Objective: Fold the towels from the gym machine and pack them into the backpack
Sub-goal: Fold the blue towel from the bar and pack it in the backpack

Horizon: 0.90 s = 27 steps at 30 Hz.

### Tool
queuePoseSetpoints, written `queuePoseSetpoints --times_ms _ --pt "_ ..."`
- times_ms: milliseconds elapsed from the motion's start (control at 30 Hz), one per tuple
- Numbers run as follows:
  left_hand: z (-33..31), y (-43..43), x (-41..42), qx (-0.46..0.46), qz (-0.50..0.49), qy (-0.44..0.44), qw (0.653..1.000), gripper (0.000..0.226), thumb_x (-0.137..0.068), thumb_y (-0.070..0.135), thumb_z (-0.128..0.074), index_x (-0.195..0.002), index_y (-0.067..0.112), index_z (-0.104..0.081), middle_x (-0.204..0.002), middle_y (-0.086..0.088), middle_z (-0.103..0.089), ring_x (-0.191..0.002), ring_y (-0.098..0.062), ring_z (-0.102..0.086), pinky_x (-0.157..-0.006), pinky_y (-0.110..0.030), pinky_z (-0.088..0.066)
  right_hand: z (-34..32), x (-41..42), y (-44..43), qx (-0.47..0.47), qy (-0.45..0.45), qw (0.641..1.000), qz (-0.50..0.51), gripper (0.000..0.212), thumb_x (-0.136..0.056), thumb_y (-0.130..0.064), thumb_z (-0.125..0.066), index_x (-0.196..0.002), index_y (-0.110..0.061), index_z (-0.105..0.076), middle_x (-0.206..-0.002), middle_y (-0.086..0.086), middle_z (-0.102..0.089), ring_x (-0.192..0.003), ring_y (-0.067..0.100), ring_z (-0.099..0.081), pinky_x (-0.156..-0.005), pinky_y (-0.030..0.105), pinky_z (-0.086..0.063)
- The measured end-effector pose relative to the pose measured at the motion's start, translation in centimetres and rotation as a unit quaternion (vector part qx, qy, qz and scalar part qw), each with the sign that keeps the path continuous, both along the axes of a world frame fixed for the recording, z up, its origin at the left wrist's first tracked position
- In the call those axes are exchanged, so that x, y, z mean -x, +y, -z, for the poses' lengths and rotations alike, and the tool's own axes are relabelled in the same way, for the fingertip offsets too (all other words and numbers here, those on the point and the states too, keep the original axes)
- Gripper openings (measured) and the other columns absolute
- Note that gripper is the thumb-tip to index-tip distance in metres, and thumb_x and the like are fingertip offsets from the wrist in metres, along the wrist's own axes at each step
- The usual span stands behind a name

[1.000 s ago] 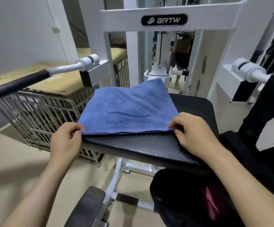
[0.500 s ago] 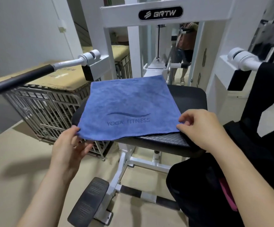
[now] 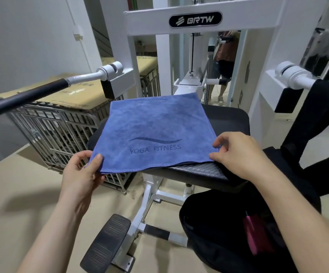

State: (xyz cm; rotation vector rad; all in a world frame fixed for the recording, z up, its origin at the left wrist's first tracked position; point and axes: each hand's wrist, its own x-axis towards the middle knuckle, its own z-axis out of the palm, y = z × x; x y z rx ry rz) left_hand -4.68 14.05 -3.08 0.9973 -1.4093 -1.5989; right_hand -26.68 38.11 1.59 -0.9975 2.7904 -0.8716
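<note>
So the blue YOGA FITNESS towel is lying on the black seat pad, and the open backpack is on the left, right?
Not quite. The blue towel does lie on the black seat pad, but the head view shows the open backpack low on the right, not the left.

1 towel (image 3: 155, 125), 1 bkpk (image 3: 214, 247), 1 seat pad (image 3: 226, 121), 2 hands (image 3: 82, 174) (image 3: 240, 154).
</note>
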Motion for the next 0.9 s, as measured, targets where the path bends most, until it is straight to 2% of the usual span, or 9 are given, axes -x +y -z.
queuePoseSetpoints --times_ms 167,233,333,467,533,633,733,833,900 --pt "-0.6 0.3 0.0 -0.030 0.068 -0.024 0.997 0.021 -0.094 0.032 -0.059 -0.083 0.016 -0.068 -0.071 0.004 -0.069 -0.064 -0.013 -0.063 -0.067 -0.026 -0.051 -0.6 1.2 0.0 -0.004 -0.057 0.998 -0.031 0.006 -0.085 -0.022 -0.067 -0.089 -0.025 -0.064 -0.075 -0.007 -0.060 -0.075 0.015 -0.056 -0.069 0.027 -0.042" --pt "-0.5 0.0 -0.1 -0.012 0.045 -0.013 0.999 0.022 -0.091 0.028 -0.063 -0.081 0.011 -0.071 -0.069 0.000 -0.072 -0.063 -0.013 -0.065 -0.061 -0.021 -0.054 -0.9 1.9 0.4 0.000 -0.077 0.996 -0.044 0.006 -0.087 -0.019 -0.065 -0.091 -0.023 -0.065 -0.071 -0.004 -0.061 -0.065 0.010 -0.054 -0.060 0.025 -0.038" --pt "-0.1 -0.7 -0.2 -0.012 -0.010 0.017 1.000 0.020 -0.088 0.023 -0.067 -0.074 0.009 -0.067 -0.058 0.003 -0.067 -0.046 -0.008 -0.058 -0.046 -0.014 -0.047 -0.9 2.4 1.1 -0.014 -0.058 0.997 -0.045 0.009 -0.085 -0.018 -0.066 -0.089 -0.025 -0.062 -0.070 -0.003 -0.063 -0.063 0.009 -0.055 -0.060 0.026 -0.040" --pt "1.4 -0.9 -1.3 -0.034 0.061 -0.049 0.996 0.013 -0.086 0.012 -0.066 -0.078 0.015 -0.058 -0.052 0.003 -0.056 -0.037 -0.010 -0.045 -0.040 -0.015 -0.040 -1.8 2.4 0.9 -0.108 -0.027 0.991 -0.079 0.012 -0.081 -0.030 -0.069 -0.086 -0.029 -0.059 -0.070 -0.007 -0.061 -0.065 0.006 -0.053 -0.059 0.025 -0.039" --pt "1.4 -2.1 -1.8 -0.001 0.089 -0.128 0.988 0.012 -0.087 0.010 -0.066 -0.089 0.013 -0.055 -0.052 -0.003 -0.053 -0.038 -0.016 -0.042 -0.046 -0.021 -0.039 -3.1 3.2 0.3 -0.124 -0.039 0.988 -0.082 0.016 -0.078 -0.040 -0.072 -0.081 -0.027 -0.062 -0.064 -0.007 -0.060 -0.059 0.005 -0.052 -0.054 0.022 -0.035" --pt "-0.6 -5.4 -0.7 0.143 0.020 -0.178 0.973 0.009 -0.088 0.007 -0.062 -0.095 0.010 -0.057 -0.045 0.001 -0.052 -0.043 -0.018 -0.040 -0.051 -0.026 -0.033 -4.5 5.8 -2.4 -0.060 -0.028 0.995 -0.079 0.019 -0.083 -0.040 -0.069 -0.077 -0.022 -0.067 -0.065 -0.007 -0.061 -0.062 0.010 -0.054 -0.057 0.024 -0.038" --pt "-3.7 -8.2 3.5 0.278 -0.006 -0.186 0.942 0.012 -0.089 0.008 -0.057 -0.089 0.017 -0.066 -0.061 0.004 -0.060 -0.046 -0.003 -0.049 -0.046 -0.020 -0.038 -4.7 9.1 -7.2 -0.011 -0.056 0.995 -0.081 0.022 -0.090 -0.037 -0.063 -0.081 -0.017 -0.068 -0.073 -0.002 -0.066 -0.068 0.017 -0.060 -0.068 0.029 -0.045" --pt "-5.2 -11.8 8.9 0.358 0.049 -0.266 0.893 0.015 -0.092 0.026 -0.058 -0.103 0.025 -0.069 -0.094 0.007 -0.069 -0.082 -0.008 -0.061 -0.072 -0.028 -0.044 -3.8 12.9 -12.3 -0.025 -0.026 0.998 -0.058 0.024 -0.091 -0.039 -0.059 -0.099 -0.018 -0.066 -0.099 0.004 -0.068 -0.093 0.024 -0.062 -0.085 0.031 -0.046" --pt "-4.8 -15.3 12.1 0.383 0.083 -0.322 0.862 0.030 -0.092 0.032 -0.059 -0.120 0.022 -0.064 -0.112 0.001 -0.067 -0.101 -0.018 -0.061 -0.087 -0.033 -0.045 -3.3 14.8 -15.0 -0.043 -0.008 0.998 -0.039 0.040 -0.089 -0.041 -0.060 -0.121 -0.017 -0.059 -0.122 0.008 -0.061 -0.111 0.028 -0.057 -0.093 0.032 -0.042"
